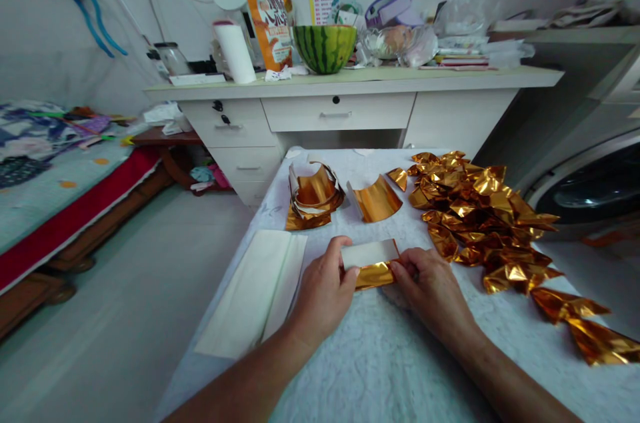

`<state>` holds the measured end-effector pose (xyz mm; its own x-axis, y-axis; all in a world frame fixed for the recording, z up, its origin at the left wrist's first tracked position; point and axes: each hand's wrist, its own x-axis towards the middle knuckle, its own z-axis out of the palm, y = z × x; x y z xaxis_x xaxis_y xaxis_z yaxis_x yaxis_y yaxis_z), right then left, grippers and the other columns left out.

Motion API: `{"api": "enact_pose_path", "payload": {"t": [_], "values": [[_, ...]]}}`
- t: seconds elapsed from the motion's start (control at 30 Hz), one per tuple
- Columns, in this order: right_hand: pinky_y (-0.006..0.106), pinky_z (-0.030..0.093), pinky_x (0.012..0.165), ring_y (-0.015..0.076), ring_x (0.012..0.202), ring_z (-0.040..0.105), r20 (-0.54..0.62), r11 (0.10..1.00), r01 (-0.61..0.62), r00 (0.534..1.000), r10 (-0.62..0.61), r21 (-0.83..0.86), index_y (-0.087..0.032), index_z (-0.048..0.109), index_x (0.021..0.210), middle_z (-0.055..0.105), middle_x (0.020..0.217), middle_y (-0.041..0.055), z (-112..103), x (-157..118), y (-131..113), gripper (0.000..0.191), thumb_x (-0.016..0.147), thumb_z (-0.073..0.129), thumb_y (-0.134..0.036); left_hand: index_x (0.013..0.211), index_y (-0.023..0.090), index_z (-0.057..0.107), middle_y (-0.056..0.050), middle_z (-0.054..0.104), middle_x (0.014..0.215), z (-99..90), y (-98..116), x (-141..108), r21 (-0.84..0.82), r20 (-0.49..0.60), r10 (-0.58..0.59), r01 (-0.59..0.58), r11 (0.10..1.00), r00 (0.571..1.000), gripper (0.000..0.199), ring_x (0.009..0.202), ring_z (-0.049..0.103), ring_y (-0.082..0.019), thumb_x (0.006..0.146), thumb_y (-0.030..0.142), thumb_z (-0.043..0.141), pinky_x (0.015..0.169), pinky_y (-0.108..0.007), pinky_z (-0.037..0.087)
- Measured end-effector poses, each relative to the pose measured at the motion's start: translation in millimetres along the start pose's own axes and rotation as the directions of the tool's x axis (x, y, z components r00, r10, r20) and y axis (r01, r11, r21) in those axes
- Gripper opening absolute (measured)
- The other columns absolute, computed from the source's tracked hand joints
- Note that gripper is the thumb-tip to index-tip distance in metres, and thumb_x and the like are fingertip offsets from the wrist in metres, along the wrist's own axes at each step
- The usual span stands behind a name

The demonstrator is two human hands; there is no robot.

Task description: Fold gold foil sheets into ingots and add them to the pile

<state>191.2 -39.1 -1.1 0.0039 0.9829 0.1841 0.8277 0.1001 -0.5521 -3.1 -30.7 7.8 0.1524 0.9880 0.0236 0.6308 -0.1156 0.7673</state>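
Both my hands pinch a small sheet of gold foil paper (375,274) with a white back, its lower part folded up so a gold strip shows below the white. My left hand (327,283) grips its left end, thumb in front. At its right end, my right hand (425,280) closes thumb and fingers on the edge. Beyond them lie a curled stack of gold foil sheets (316,191) and a single curved foil sheet (377,200). A heap of folded gold foil pieces (470,210) spreads to the right. White paper sheets (257,286) lie left of my left hand.
A pale cloth covers the table (385,370). Behind it stands a white desk (340,110) bearing a cut watermelon (325,48), an orange snack bag (270,20) and a paper roll (235,53). A bed (75,190) is at left, a washing machine (590,170) at right.
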Motion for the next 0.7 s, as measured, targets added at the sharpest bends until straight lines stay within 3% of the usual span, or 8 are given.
{"api": "enact_pose_path", "payload": {"t": [0.17, 0.3, 0.4, 0.5, 0.7], "values": [[0.031, 0.032, 0.066, 0.0210, 0.070, 0.051, 0.043, 0.994, 0.023, 0.999, -0.018, -0.106, -0.020, 0.058, 0.065, 0.060, 0.065, 0.0028, 2.5, 0.2, 0.2, 0.023, 0.087, 0.055, -0.028, 0.115, 0.019, 0.054, -0.006, 0.061, 0.100, 0.5, 1.3, -1.7, 0.304, -0.042, 0.156, -0.136, 0.943, 0.987, 0.034, 0.099, 0.055, -0.026, 0.082, 0.015, 0.060, 0.088, -0.041, 0.044], [0.031, 0.031, 0.065, 0.0202, 0.069, 0.051, 0.048, 0.991, 0.031, 0.999, -0.025, -0.129, -0.020, 0.057, 0.065, 0.060, 0.066, 0.0029, 3.5, 0.6, 0.5, 0.024, 0.087, 0.055, -0.029, 0.120, 0.021, 0.054, -0.008, 0.055, 0.120, 0.1, 9.2, -6.6, 0.394, -0.090, 0.302, -0.245, 0.886, 0.949, 0.039, 0.111, 0.049, -0.028, 0.082, 0.014, 0.062, 0.097, -0.048, 0.040], [0.030, 0.031, 0.065, 0.0198, 0.068, 0.051, 0.048, 0.988, 0.043, 0.998, -0.036, -0.151, -0.020, 0.058, 0.066, 0.060, 0.066, 0.0034, 3.6, 0.7, 0.2, 0.024, 0.088, 0.054, -0.028, 0.113, 0.022, 0.057, -0.005, 0.060, 0.115, 2.5, 13.9, -9.9, 0.351, 0.086, 0.430, -0.431, 0.831, 0.899, 0.027, 0.107, 0.052, -0.025, 0.087, 0.014, 0.058, 0.096, -0.044, 0.044], [0.031, 0.031, 0.064, 0.0195, 0.067, 0.051, 0.049, 0.981, 0.041, 0.998, -0.032, -0.191, -0.019, 0.059, 0.066, 0.061, 0.067, 0.0041, 3.5, 0.8, -0.6, 0.024, 0.088, 0.053, -0.027, 0.105, 0.020, 0.060, -0.004, 0.066, 0.105, 7.7, 13.3, -12.3, 0.291, 0.264, 0.513, -0.575, 0.765, 0.816, 0.016, 0.102, 0.057, -0.023, 0.092, 0.016, 0.054, 0.094, -0.041, 0.047], [0.032, 0.030, 0.066, 0.0210, 0.071, 0.052, 0.040, 0.957, 0.046, 0.999, -0.036, -0.287, -0.020, 0.062, 0.067, 0.062, 0.072, 0.0062, 3.8, 1.8, -0.7, 0.024, 0.088, 0.054, -0.028, 0.122, 0.014, 0.056, -0.008, 0.063, 0.124, 15.3, 4.9, -15.8, 0.322, 0.304, 0.590, -0.663, 0.676, 0.748, 0.027, 0.116, 0.057, -0.022, 0.097, 0.017, 0.044, 0.104, -0.037, 0.046]]}}
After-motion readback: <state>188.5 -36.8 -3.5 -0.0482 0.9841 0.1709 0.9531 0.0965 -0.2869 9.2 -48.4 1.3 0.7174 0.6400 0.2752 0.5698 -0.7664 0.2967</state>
